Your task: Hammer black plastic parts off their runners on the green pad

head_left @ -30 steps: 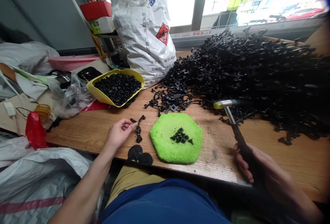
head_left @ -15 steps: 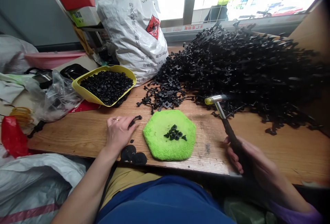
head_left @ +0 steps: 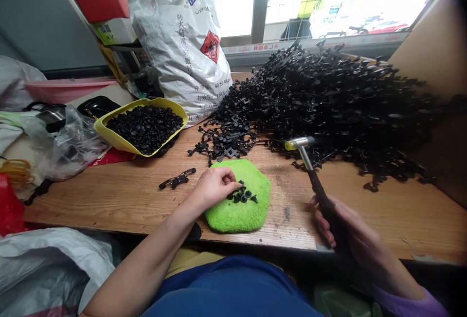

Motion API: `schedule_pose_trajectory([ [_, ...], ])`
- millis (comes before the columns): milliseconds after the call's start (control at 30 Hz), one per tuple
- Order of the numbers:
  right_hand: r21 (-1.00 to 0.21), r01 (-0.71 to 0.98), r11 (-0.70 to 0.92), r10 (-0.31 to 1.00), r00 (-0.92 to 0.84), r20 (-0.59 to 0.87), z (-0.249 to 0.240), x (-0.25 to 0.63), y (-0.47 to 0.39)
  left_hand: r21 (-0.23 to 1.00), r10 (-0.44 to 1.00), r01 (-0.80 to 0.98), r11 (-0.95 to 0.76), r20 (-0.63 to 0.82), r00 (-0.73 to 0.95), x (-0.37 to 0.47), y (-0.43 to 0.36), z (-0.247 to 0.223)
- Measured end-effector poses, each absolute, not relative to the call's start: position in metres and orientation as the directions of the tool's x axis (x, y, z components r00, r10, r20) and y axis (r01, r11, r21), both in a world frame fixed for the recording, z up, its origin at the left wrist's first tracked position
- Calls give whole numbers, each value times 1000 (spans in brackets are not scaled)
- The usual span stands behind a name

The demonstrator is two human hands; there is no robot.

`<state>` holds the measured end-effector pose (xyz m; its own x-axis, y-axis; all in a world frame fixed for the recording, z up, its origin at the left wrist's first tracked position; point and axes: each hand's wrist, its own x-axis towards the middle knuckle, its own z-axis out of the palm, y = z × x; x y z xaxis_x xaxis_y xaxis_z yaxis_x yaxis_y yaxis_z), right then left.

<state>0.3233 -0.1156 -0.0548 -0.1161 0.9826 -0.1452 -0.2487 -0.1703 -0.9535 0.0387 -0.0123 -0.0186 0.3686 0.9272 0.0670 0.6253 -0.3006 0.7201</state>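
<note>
My left hand [head_left: 216, 186] is over the green hexagonal pad [head_left: 237, 220], its fingers pinched together at a small heap of black plastic pieces [head_left: 243, 196]. Whether a piece is between its fingertips is hidden. In my right hand [head_left: 346, 224] is a small hammer [head_left: 316, 181], gripped by its dark handle, with the metal head and yellow tip raised to the right of the pad. On the table left of the pad lies a black branched plastic strip [head_left: 177, 179], apart from my left hand.
A big pile of black branched plastic parts [head_left: 328, 98] covers the back right of the wooden table [head_left: 120, 200]. A yellow scoop-shaped container [head_left: 140, 152] full of small black pieces stands left, before a white sack [head_left: 182, 64]. A person [head_left: 306, 10] is outside the window.
My left hand has let go of the black branched strip, leaving it on the table, and moved right to the small pieces on the pad. My right hand still holds the hammer.
</note>
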Motion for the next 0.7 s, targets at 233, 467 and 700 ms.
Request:
schedule_pose_trajectory([
  [233,-939,-286,-190,978,-140,-155,-56,327,-116,737,959,623,-262,128,251,19,-9,-31],
  [467,-942,-277,-190,979,-127,-160,-56,328,-115,682,943,684,-259,331,27,-27,-13,-31],
  [700,-962,-197,-187,981,-92,-172,-60,328,-117,430,948,883,-186,314,47,-102,-2,-18],
])
